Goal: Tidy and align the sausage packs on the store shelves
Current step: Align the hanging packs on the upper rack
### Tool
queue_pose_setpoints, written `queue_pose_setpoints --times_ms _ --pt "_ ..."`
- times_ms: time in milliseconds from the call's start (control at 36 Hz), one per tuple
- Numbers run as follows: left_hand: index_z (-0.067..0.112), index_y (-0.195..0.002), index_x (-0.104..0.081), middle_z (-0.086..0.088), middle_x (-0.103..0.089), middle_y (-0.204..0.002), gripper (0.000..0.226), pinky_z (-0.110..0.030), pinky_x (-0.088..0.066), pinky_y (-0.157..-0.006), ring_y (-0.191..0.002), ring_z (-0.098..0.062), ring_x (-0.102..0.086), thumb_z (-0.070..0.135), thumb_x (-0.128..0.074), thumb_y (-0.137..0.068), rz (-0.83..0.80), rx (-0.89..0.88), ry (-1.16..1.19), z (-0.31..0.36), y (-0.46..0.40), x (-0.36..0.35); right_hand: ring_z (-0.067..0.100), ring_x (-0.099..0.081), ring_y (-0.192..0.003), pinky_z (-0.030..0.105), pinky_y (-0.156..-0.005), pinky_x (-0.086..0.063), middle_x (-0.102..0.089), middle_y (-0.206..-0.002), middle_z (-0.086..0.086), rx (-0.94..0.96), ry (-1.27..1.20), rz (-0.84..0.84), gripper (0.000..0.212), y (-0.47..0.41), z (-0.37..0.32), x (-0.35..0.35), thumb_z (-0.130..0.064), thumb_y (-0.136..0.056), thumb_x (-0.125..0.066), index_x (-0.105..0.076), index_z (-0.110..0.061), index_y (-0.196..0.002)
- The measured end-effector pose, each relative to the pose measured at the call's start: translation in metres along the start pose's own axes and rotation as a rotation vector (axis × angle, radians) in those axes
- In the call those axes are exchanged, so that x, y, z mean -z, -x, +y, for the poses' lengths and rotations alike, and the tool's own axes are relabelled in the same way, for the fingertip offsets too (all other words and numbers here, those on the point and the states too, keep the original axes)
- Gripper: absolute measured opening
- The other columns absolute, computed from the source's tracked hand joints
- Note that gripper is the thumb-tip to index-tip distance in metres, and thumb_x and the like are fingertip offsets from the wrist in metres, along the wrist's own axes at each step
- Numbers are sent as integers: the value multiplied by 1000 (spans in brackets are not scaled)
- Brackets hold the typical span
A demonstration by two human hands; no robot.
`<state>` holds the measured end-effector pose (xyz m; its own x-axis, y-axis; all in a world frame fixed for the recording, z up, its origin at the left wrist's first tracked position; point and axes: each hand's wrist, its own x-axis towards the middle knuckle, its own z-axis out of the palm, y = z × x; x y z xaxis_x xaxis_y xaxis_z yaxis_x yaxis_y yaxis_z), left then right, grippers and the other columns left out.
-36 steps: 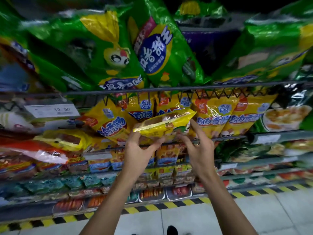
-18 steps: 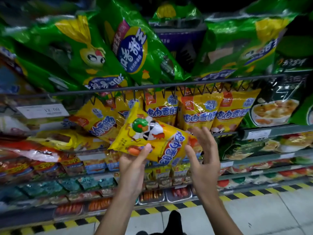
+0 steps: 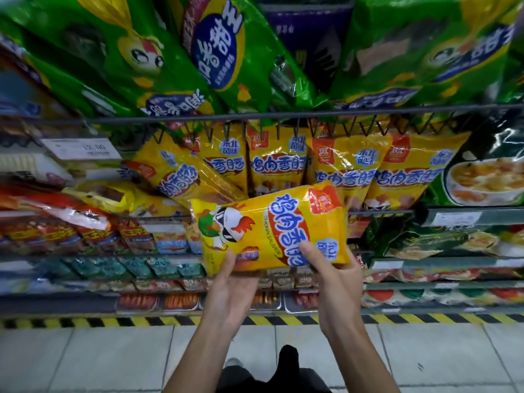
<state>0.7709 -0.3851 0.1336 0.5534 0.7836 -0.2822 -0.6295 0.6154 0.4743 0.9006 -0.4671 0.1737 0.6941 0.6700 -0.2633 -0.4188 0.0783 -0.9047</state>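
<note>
Two hands hold one yellow chicken sausage pack [image 3: 269,225] at the centre of the frame, in front of the shelf: our left hand [image 3: 231,290] supports it from below with the thumb on its face, our right hand [image 3: 337,275] pinches its lower right corner. We judge it should be turned upright, logo on top, then slid in among the row of matching yellow packs [image 3: 343,168] just above. We can read "CHICKEN SAUSAGE" on the pack; the price tag [image 3: 85,148] at middle left seems to read 12.00.

A yellow sausage pack [image 3: 272,225] (red-and-blue lettering, green-and-white rooster) matches the yellow packs [image 3: 348,168] behind, under green bags [image 3: 119,61], above black-and-yellow striped floor tape [image 3: 93,321]
</note>
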Motion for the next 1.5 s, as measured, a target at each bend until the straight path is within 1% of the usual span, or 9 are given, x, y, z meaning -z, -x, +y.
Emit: queue_pose_setpoints --times_ms 167,361,500,611,722,972,1222,1361,1500 --pt "19 -150 -48 -3 -53 -153 98 -41 -55 -103 -136 -23 -55 38 -95 -67 155 -76 -43 11 6 38 21 -77 -91 37 -76 -60 -80 -94 2 131 -20 81 47 -14 -23 5 -24 -57 -88 -74 -15 -101" --pt "21 -150 -45 4 -57 -148 74 -40 -45 -114 -138 -19 -54 22 -80 -85 -19 -245 -781 43 5 28 18 -76 -96 29 -78 -61 -80 -98 0 225 154 -59 39 -19 -36 9 -23 -66 -85 -74 -19 -104" --pt "33 -148 -45 13 -56 -148 88 -32 -45 -112 -139 -12 -52 50 -88 -73 -221 -69 -1082 48 -6 8 20 -77 -89 26 -67 -61 -80 -94 0 163 129 -116 40 -18 -34 1 -23 -66 -82 -74 -21 -105" --pt "30 -122 -63 17 -74 -117 81 -19 -54 -90 -112 -3 -68 60 -94 -53 -196 83 -1054 39 -7 -3 21 -78 -86 30 -64 -61 -80 -94 3 127 93 -154 34 -14 -33 -9 -26 -72 -78 -74 -22 -105" --pt "25 -111 -68 16 -77 -105 41 -14 -53 -83 -99 0 -71 29 -90 -76 -114 -48 -1085 36 -4 -6 23 -77 -94 37 -74 -63 -79 -102 5 90 111 -200 35 -19 -33 -13 -33 -78 -75 -72 -24 -112" --pt "25 -116 -69 11 -77 -112 42 -18 -53 -87 -105 -7 -70 27 -82 -75 -136 -159 -1065 46 -11 -6 11 -68 -115 27 -92 -56 -74 -120 -7 243 369 -433 43 -29 -23 1 -17 -86 -74 -63 -17 -127" --pt "26 -127 -60 17 -73 -118 46 -19 -54 -91 -112 -5 -67 21 -76 -84 -278 -347 -1124 74 -39 -56 7 -73 -98 26 -84 -59 -77 -101 -19 645 440 -330 23 -47 -64 -27 -18 -84 -78 -72 -24 -106" --pt "23 -131 -62 13 -69 -128 48 -21 -49 -103 -122 -3 -62 15 -80 -88 -281 -546 -1232 89 -60 -72 -15 -62 -72 5 -68 -46 -64 -70 -36 715 467 -285 25 -62 -75 -42 -5 -85 -79 -64 -24 -87" --pt "21 -129 -62 9 -70 -126 46 -25 -50 -104 -121 -6 -64 13 -80 -88 -228 -600 -1200 83 -76 -65 -16 -57 -66 3 -65 -42 -59 -64 -38 723 461 -234 32 -83 -61 -43 -1 -85 -78 -57 -26 -84"
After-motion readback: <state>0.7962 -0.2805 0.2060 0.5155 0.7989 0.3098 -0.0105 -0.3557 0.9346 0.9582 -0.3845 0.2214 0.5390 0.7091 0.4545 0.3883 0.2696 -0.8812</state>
